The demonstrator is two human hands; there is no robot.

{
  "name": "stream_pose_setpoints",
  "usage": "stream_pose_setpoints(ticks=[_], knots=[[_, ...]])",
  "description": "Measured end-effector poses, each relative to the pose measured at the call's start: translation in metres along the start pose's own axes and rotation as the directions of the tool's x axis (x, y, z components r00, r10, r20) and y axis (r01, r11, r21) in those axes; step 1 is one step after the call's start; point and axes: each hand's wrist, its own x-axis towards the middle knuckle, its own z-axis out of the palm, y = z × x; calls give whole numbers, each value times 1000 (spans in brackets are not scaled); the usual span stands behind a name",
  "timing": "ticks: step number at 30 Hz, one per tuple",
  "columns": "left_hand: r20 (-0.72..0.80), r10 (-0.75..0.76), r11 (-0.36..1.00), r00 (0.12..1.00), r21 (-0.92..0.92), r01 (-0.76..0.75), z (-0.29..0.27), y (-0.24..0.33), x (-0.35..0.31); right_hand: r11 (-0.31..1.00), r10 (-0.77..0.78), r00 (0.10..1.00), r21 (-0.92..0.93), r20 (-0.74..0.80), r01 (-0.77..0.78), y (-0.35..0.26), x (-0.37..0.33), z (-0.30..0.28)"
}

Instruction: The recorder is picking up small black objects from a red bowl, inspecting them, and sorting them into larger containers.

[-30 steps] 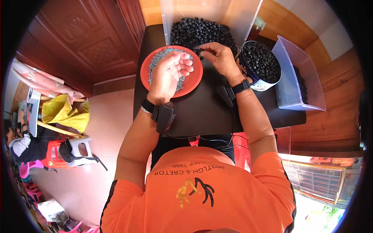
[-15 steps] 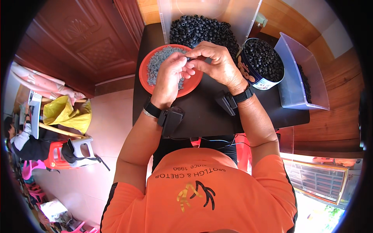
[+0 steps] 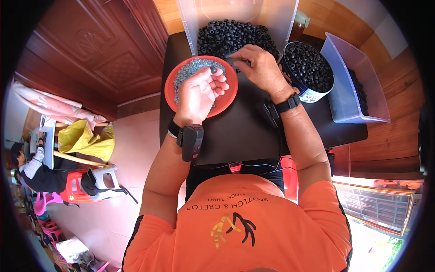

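Note:
My left hand (image 3: 199,94) is palm up over a red round tray (image 3: 230,93) of small grey-blue pieces (image 3: 192,67). Its thumb and forefinger pinch a small dark rounded bead-like piece (image 3: 213,70); the other fingers curl loosely. To the right, my right hand (image 3: 263,70) hovers over the dark table by the heap of black ring-shaped pieces (image 3: 235,38). Its thumb and forefinger stand apart, and I see nothing held between them. A tiny black piece (image 3: 238,70) shows just under its thumb.
The black heap spills from a clear plastic bin (image 3: 190,27) at the back of the dark table (image 3: 235,140). A round tub (image 3: 312,96) of black pieces and a translucent bin (image 3: 340,102) stand at right. Far left, another person (image 3: 36,167) sits near a yellow bag (image 3: 88,140).
My hands, together at the fingertips before, are now apart. The right has moved right, and the left has turned more palm up with the dark piece. The view has shifted slightly.

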Motion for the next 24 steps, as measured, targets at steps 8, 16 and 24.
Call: stream_pose_setpoints(ticks=[8, 16, 24], knots=[[-25, 50, 998, 998, 50, -48, 4, -3, 0, 903, -106, 993, 413, -51, 118, -35, 1, 10], [-40, 20, 995, 999, 97, -16, 0, -2, 2, 936, -121, 992, 331, -29, 124, -38, 0, 9], [-10, 88, 984, 996, 155, -86, -3, -2, 2, 931, -79, 997, 357, -16, 80, -34, 0, 8]])
